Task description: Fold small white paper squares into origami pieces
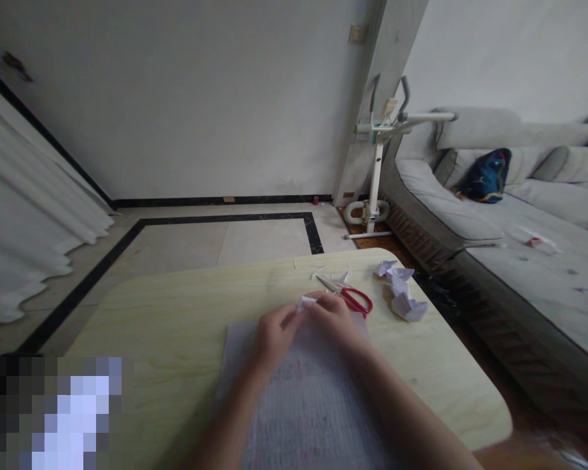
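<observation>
Between the fingertips of both my hands is a small white piece of paper (304,302), partly covered by the fingers. My left hand (275,331) pinches its left side, and my right hand (332,316) closes on it from the right. Under my forearms lies a large sheet covered in writing (304,398). Just beyond my right hand, red-handled scissors (357,300) rest on the table with the blades pointing away to the left. Thin white paper scraps (340,277) lie by the blades. Several folded white paper pieces (402,289) sit to the right.
The pale wooden table (166,326) has rounded corners. Beyond its right edge stands a grey sofa (534,222) with a dark blue bag (489,176) on it. A white exercise machine (376,176) stands by the wall. A white curtain (24,215) hangs at left.
</observation>
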Available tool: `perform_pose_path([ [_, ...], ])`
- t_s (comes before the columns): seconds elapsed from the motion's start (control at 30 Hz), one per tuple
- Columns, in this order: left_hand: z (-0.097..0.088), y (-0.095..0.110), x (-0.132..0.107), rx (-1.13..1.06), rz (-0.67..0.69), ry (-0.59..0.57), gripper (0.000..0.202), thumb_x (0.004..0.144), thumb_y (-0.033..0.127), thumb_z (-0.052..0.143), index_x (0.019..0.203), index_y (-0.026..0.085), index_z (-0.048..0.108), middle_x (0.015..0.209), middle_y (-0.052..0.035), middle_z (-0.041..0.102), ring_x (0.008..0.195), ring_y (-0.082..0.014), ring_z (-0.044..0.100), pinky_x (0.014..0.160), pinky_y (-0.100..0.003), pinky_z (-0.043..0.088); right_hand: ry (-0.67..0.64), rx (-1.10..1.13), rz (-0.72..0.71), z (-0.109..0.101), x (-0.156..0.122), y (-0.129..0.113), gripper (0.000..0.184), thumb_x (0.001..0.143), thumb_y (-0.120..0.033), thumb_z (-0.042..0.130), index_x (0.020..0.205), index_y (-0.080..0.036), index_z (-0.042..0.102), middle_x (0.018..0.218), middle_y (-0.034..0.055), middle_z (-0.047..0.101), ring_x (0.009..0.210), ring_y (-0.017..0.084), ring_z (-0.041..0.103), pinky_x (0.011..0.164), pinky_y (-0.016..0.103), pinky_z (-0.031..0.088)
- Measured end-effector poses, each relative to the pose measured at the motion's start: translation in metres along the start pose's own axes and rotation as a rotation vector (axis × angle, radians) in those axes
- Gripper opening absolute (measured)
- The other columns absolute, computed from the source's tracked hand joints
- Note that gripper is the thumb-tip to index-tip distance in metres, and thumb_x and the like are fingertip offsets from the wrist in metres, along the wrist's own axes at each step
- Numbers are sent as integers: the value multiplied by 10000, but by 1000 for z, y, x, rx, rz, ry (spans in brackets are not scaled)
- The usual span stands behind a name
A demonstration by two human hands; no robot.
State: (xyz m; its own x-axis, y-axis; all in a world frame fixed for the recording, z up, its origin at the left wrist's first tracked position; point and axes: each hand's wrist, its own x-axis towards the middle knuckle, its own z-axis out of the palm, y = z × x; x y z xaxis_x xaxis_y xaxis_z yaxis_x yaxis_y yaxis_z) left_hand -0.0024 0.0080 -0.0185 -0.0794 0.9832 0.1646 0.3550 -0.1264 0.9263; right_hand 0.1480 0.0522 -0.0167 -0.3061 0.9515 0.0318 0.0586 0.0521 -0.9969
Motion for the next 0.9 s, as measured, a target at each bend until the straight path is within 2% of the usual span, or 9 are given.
perform_pose_path([
  [0.27, 1, -4, -2, 122, 116, 6, 211, 850, 350, 577, 876, 207, 729, 734, -24, 701, 650, -151, 605, 645, -213, 437, -11, 9, 22, -4, 2, 2, 202, 831, -378, 614, 897, -224, 727, 860, 15, 737, 795, 204, 674, 701, 309, 527],
  [0.47, 1, -5, -2, 44, 48, 42, 197, 811, 362, 609, 818, 218, 743, 696, -32, 707, 635, -172, 614, 612, -219, 435, 32, 0, 23, -2, 3, 3, 157, 803, -353, 643, 865, -241, 734, 834, 9, 739, 783, 210, 673, 690, 311, 530],
  [0.67, 0, -4, 0, 52, 34, 9, 230, 842, 344, 572, 793, 192, 738, 656, -12, 695, 606, -158, 614, 582, -212, 439, 57, -41, -9, 0, 2, -1, 160, 807, -351, 619, 809, -241, 736, 794, 6, 736, 748, 203, 664, 677, 301, 526],
  [0.77, 1, -3, 1, -61, -32, -10, 237, 827, 361, 593, 786, 174, 733, 680, -18, 697, 624, -157, 611, 583, -212, 449, 65, -52, -11, 0, 1, -3, 170, 806, -343, 611, 797, -223, 732, 775, 8, 730, 729, 193, 658, 656, 281, 514],
  [0.9, 0, 0, 2, -310, -163, 24, 261, 809, 375, 612, 913, 159, 715, 814, -43, 723, 675, -158, 638, 602, -222, 487, 59, 0, 10, 0, 0, -5, 188, 789, -351, 630, 843, -197, 723, 783, 21, 725, 727, 187, 654, 655, 274, 505],
])
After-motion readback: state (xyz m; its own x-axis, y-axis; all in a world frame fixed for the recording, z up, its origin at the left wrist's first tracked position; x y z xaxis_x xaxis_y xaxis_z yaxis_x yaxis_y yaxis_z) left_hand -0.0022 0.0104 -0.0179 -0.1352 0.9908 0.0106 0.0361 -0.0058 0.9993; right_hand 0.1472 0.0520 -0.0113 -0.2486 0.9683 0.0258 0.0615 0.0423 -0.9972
